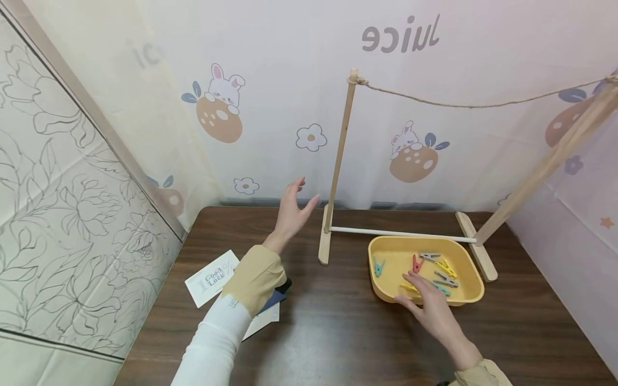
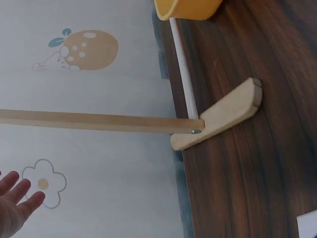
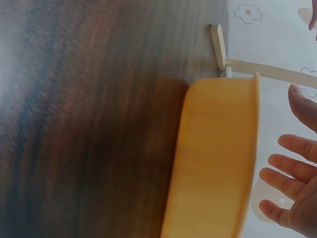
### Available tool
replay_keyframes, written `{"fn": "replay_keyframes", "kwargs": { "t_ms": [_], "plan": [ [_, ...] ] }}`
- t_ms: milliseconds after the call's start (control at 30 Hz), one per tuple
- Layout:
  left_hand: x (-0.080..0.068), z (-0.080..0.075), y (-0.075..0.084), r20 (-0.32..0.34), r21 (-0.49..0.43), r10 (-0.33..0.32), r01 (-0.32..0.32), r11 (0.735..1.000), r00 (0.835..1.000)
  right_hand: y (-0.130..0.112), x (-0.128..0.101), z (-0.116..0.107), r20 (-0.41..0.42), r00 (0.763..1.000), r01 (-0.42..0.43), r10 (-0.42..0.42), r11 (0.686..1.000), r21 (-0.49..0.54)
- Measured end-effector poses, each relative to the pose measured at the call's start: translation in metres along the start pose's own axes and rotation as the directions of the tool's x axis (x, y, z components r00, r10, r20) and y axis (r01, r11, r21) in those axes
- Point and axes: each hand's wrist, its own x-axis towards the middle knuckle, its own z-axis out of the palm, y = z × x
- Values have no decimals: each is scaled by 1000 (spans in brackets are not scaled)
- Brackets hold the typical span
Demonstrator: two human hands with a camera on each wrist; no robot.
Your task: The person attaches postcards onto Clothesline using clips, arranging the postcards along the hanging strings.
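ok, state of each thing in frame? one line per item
left hand: open, raised beside the rack post, holding nothing
right hand: open, fingers over the tray's near rim
tray: upright on the table, pegs loose inside
pegs: lying in the tray, none on the string
string: tied between the posts, slack, bare
rack: standing upright
cards: flat on the table

The left hand (image 1: 291,212) is raised at frame centre, fingers straight and spread, holding nothing. The right hand (image 1: 429,303) reaches forward at lower right, fingers relaxed and extended.
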Motion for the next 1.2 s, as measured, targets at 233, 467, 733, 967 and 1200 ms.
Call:
{"fn": "replay_keyframes", "kwargs": {
  "t_ms": [233,467,733,967,1200],
  "plan": [
    [22,19,9,7,-82,-17,17,997,1000,3,-3,9,28,999,-34,33,999,33],
    [44,31,15,29,-119,-45,48,992,999,7,-6,16,12,1000,-16,16,999,43],
    [67,38,28,76,-132,-104,113,985,992,7,-10,24,-29,1000,7,-7,1000,7],
    [77,44,37,107,-164,-117,133,977,987,6,-14,27,-15,999,-46,46,999,22],
    [83,49,45,124,-168,-145,165,972,982,5,-16,26,32,993,-115,114,993,34]
  ]
}}
